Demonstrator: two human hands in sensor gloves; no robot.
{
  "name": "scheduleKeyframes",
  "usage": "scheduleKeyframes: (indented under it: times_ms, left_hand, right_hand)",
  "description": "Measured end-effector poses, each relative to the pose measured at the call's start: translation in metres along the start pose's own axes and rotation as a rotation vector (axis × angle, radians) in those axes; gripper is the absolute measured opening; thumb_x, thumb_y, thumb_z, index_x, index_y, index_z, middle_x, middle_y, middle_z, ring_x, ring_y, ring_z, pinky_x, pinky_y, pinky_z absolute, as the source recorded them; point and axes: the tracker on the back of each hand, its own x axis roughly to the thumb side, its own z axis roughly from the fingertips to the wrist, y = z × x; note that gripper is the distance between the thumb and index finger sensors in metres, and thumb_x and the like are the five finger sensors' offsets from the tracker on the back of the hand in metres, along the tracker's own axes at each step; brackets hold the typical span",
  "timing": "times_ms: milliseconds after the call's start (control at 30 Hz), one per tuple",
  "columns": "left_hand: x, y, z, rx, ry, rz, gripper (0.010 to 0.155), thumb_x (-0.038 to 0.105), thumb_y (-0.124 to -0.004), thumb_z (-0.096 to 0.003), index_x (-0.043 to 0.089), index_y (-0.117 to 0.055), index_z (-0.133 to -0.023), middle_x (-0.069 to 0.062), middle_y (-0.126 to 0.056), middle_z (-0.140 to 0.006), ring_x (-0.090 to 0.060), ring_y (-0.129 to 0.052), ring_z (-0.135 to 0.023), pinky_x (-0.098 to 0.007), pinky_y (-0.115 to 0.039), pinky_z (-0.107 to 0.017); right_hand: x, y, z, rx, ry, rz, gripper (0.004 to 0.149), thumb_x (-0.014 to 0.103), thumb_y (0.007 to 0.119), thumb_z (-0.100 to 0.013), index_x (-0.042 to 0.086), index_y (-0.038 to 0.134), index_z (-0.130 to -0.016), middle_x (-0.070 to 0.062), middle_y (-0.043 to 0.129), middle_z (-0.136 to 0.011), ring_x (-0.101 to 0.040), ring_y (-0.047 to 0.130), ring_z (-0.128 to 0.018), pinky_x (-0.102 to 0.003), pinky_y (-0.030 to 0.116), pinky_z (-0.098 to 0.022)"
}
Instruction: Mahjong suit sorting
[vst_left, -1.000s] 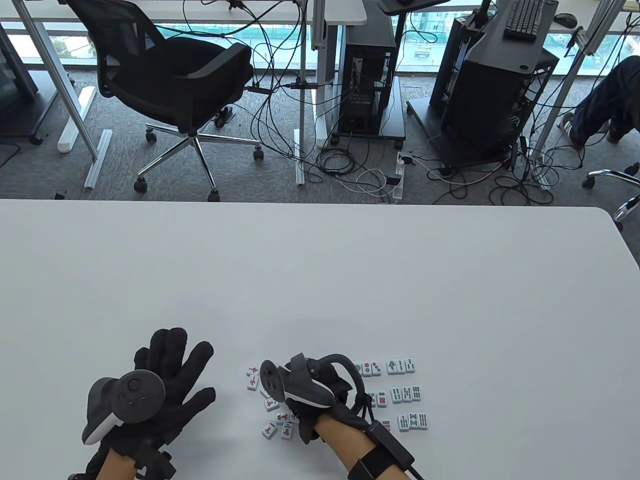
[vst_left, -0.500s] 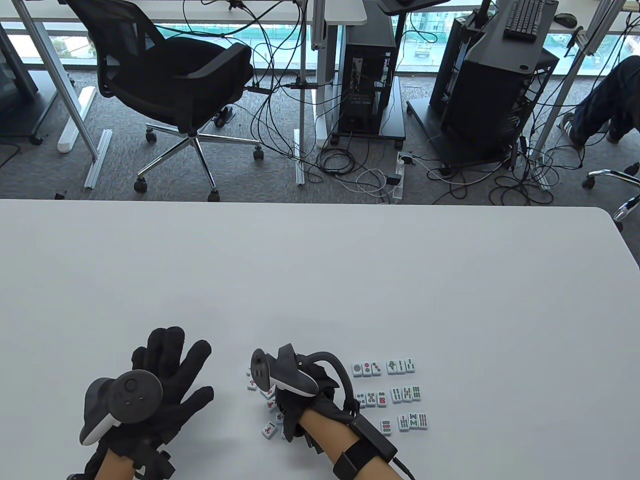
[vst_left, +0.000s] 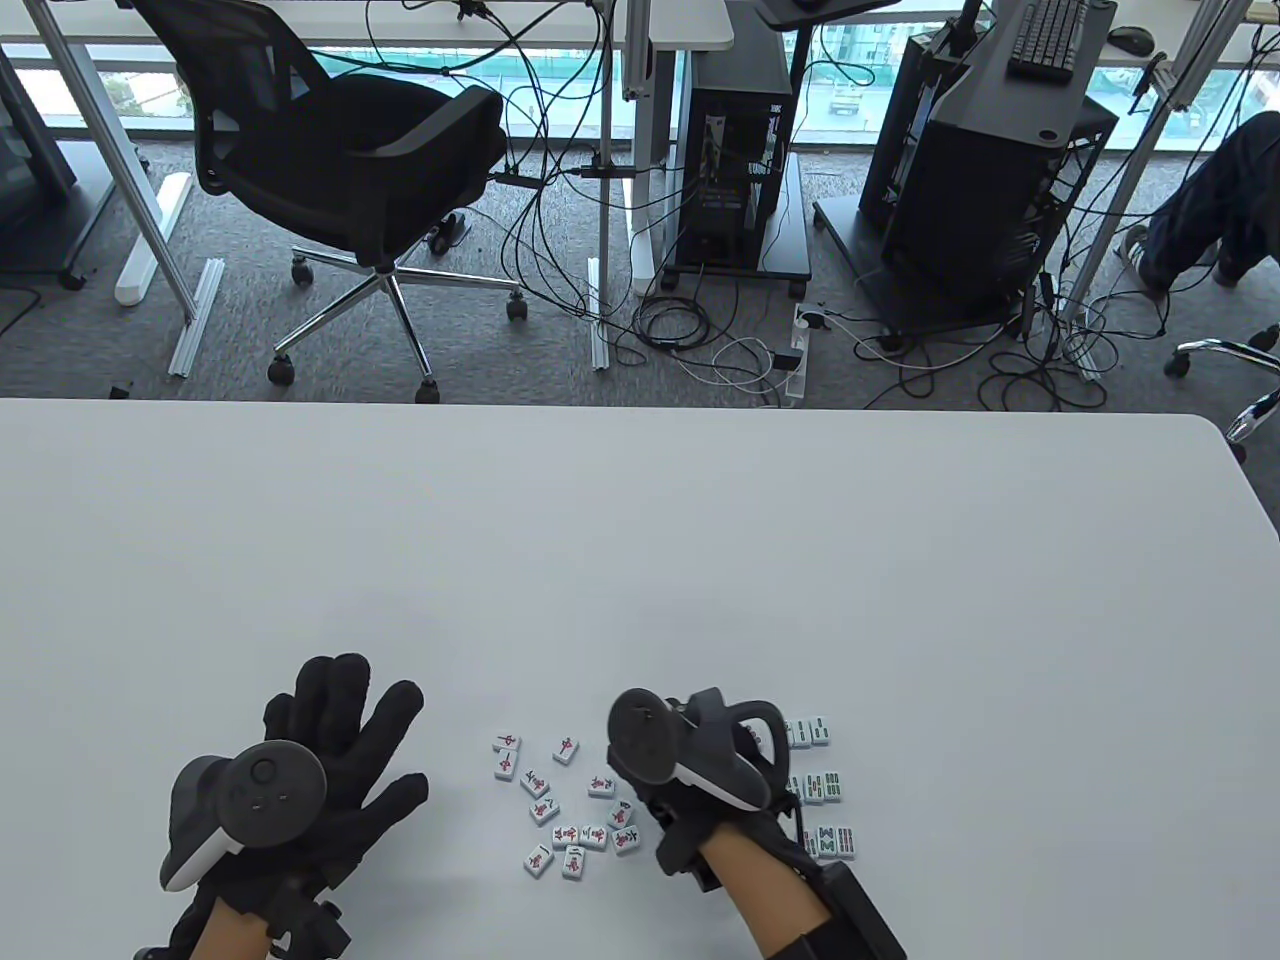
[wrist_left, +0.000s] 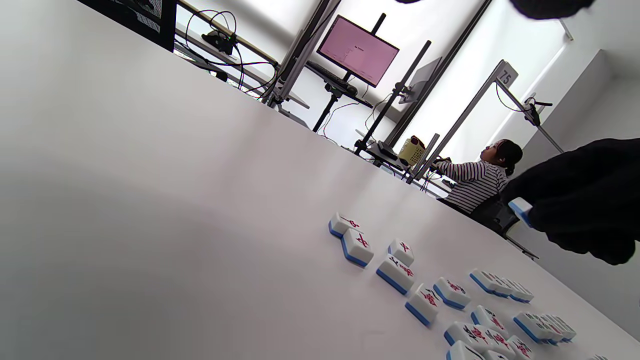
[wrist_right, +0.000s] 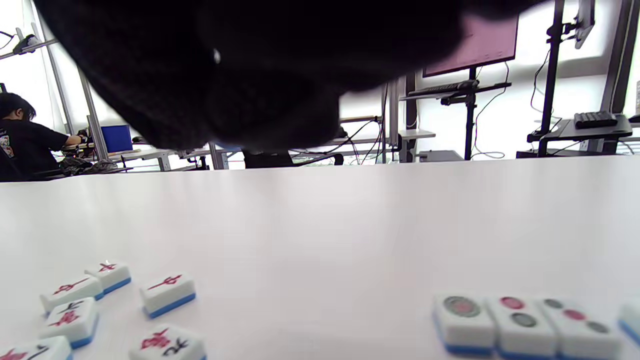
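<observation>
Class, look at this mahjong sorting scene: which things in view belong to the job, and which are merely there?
Belong to the job:
- loose red-marked tiles
- row of circle tiles
- bamboo tile rows
- right hand, a tile in its grip
- left hand, flat on the table

Merely there:
- office chair
- floor cables
- computer towers
- pink monitor

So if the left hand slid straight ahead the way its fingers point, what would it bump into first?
Probably nothing: the left hand points up the bare white table; the loose red-marked mahjong tiles lie off to its right.
</observation>
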Motion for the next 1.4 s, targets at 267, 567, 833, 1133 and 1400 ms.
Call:
scheduleKeyframes:
  times_ms: [267, 567, 833, 1133, 1400]
  left_hand:
    - [-0.001, -0.003, -0.001, -0.017, 0.012, -0.019, 0.079, 0.072, -0.059, -0.0459, 0.040, -0.031, -0.112, 0.015, 0.010, -0.112, -0.016, 0.018, -0.107, -0.055, 0.008, -0.072]
    - [-0.001, -0.008, -0.002, -0.041, 0.017, -0.039, 0.079, 0.072, -0.059, -0.0457, 0.040, -0.031, -0.112, 0.015, 0.010, -0.112, -0.016, 0.018, -0.107, -0.055, 0.008, -0.072]
    - [-0.001, -0.007, -0.002, -0.036, 0.024, -0.037, 0.079, 0.072, -0.059, -0.0457, 0.040, -0.031, -0.112, 0.015, 0.010, -0.112, -0.016, 0.019, -0.107, -0.055, 0.008, -0.072]
    - [-0.002, -0.005, -0.002, -0.005, 0.009, -0.036, 0.079, 0.072, -0.059, -0.0457, 0.041, -0.029, -0.112, 0.016, 0.012, -0.111, -0.015, 0.020, -0.106, -0.055, 0.009, -0.072]
    - [-0.002, -0.004, -0.002, 0.022, -0.004, -0.043, 0.079, 0.073, -0.059, -0.0453, 0.043, -0.025, -0.111, 0.018, 0.016, -0.109, -0.014, 0.022, -0.105, -0.054, 0.011, -0.071]
  right_hand:
    - [-0.057, 0.012, 0.063, 0.204, -0.203, 0.068, 0.058, 0.041, 0.090, -0.040, 0.005, 0.082, -0.086, -0.002, 0.097, -0.044, -0.010, 0.090, -0.015, -0.027, 0.083, -0.013]
    - [-0.047, 0.049, 0.081, 0.277, -0.301, 0.247, 0.058, 0.040, 0.089, -0.039, 0.007, 0.080, -0.086, -0.001, 0.097, -0.044, -0.010, 0.090, -0.015, -0.027, 0.083, -0.013]
    - [-0.045, 0.059, 0.082, 0.280, -0.291, 0.296, 0.057, 0.040, 0.088, -0.040, 0.007, 0.080, -0.086, 0.000, 0.097, -0.043, -0.010, 0.090, -0.014, -0.027, 0.082, -0.012]
    - [-0.044, 0.056, 0.082, 0.263, -0.227, 0.352, 0.059, 0.042, 0.087, -0.040, 0.013, 0.079, -0.090, -0.002, 0.097, -0.046, -0.011, 0.090, -0.016, -0.028, 0.082, -0.013]
    - [-0.055, -0.005, 0.087, 0.052, -0.102, 0.167, 0.071, 0.051, 0.078, -0.045, 0.012, 0.065, -0.104, -0.015, 0.083, -0.089, -0.035, 0.089, -0.064, -0.051, 0.077, -0.052]
